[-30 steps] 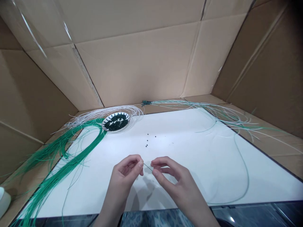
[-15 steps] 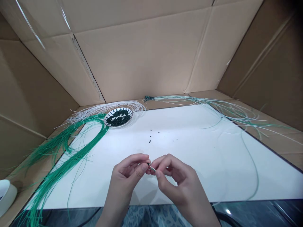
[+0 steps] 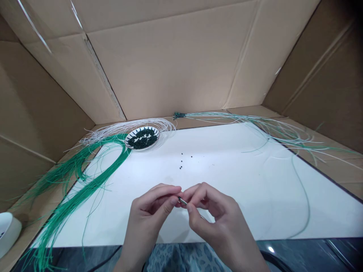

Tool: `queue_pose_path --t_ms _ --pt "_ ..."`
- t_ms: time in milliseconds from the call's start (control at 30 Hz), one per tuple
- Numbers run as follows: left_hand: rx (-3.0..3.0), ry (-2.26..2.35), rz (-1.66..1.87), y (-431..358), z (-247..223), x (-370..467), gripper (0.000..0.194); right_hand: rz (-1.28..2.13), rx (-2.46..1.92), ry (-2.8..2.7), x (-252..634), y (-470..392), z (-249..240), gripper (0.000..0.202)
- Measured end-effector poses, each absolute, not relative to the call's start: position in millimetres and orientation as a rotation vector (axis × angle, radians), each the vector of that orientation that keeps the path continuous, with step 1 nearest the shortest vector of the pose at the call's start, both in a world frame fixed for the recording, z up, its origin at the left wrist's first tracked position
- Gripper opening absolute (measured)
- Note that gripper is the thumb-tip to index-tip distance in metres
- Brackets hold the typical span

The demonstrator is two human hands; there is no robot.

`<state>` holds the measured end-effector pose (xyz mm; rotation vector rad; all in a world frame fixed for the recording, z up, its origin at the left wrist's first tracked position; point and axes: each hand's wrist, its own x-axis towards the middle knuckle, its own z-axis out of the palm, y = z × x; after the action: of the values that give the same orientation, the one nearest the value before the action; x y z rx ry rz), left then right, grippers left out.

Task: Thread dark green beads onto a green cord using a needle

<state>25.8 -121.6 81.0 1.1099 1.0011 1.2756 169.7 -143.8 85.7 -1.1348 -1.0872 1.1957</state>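
Note:
Over the near part of the white board, my two hands meet fingertip to fingertip. My left hand pinches a small dark bead between thumb and fingers. Close against it, my right hand grips a thin cord, white with some green beside it. The cord's tip is at the bead; whether it runs through the hole is too small to tell. Several loose dark beads lie on the board beyond my fingers.
A patterned dish of dark beads stands at the back left, beside bundles of green cords and white cords. Beaded cords stretch along the back right. Cardboard walls enclose the board. A white bowl is at far left.
Both hands stay almost in place. More of the dark bead and a green strand beside the white cord now show between my fingertips. The whole view has shifted slightly.

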Motion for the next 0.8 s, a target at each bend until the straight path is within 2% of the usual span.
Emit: queue_pose_path --t_ms 67,567,800 --pt "1.199 1.022 1.289 -121.1 79.6 23.2 0.004 1.205 -1.135 -1.099 170.6 -143.4 85.2 0.014" --pt "1.947 0.842 1.264 -109.0 82.6 9.9 0.040 1.320 -1.098 -1.070 175.1 -137.5 82.3 0.017" --pt "2.377 0.791 1.199 -101.5 81.0 5.9 0.044 1.265 -1.140 -1.158 177.5 -131.8 77.3 0.019"
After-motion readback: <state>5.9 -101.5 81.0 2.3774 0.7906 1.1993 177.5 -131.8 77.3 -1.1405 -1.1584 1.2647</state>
